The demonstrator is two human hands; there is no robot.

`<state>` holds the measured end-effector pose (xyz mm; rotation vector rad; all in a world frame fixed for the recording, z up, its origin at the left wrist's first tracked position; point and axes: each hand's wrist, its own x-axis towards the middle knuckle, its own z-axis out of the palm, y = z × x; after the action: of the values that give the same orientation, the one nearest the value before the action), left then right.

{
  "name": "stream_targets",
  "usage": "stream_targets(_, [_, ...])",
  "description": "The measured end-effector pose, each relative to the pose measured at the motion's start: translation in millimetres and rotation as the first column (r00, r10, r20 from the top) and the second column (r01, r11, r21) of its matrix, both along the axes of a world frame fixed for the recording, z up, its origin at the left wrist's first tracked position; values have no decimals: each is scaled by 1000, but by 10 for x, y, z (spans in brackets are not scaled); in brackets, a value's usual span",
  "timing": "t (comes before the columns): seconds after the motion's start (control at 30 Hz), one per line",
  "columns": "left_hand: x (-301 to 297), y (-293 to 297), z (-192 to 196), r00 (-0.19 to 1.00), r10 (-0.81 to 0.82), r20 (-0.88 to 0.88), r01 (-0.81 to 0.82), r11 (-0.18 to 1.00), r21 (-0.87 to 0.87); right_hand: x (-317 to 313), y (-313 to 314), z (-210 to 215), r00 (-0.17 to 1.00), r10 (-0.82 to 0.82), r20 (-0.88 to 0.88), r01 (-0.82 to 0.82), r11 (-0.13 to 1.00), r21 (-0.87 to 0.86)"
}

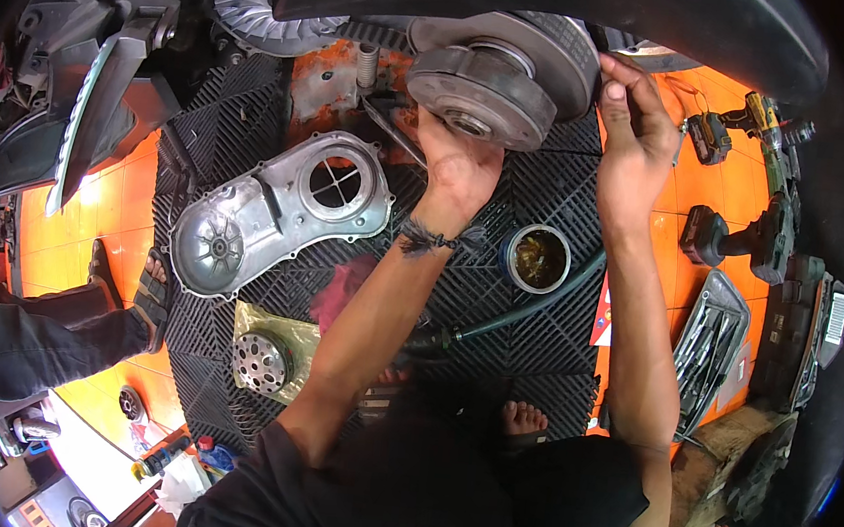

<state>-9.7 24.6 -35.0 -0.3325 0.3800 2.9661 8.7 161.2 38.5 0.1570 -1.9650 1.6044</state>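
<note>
My left hand (pixel 459 166) cups the underside of a round grey clutch and pulley unit (pixel 493 79) held up against the scooter's engine. My right hand (pixel 635 122) reaches up beside it, with the fingers pinching the dark drive belt (pixel 617 42) at the pulley's right rim. A ribbed metal pulley face (pixel 263 19) sits on the engine further left. A dark cord bracelet wraps my left wrist.
On the black grid mat (pixel 548 194) lie a silver transmission cover (pixel 266 215), a tin cup of dark oil (pixel 539 258), a hose (pixel 528 308), a pink rag and a perforated metal disc (pixel 263 362). Cordless drills (pixel 746 237) and a socket tray (pixel 711 339) sit at right. Another person's sandalled foot (pixel 149 285) stands at left.
</note>
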Motion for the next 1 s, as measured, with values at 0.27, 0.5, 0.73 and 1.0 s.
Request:
stream_targets(0.27, [-10,-82,99,983,182,18,-167,934,-315,39,-42,22,999,-16,-29,15,999,-51])
stream_targets(0.5, [9,-103,324,994,102,34,-91,966,-244,-41,216,-100,928,350,-129,-369,809,-457])
stream_targets(0.73, [-6,-69,232,983,182,-10,-176,932,-316,210,-176,266,904,1,-428,160,927,340])
stream_targets(1.0, [-99,36,-235,996,42,-84,-56,981,-183,-175,-1175,387,964,232,-130,128,24,991])
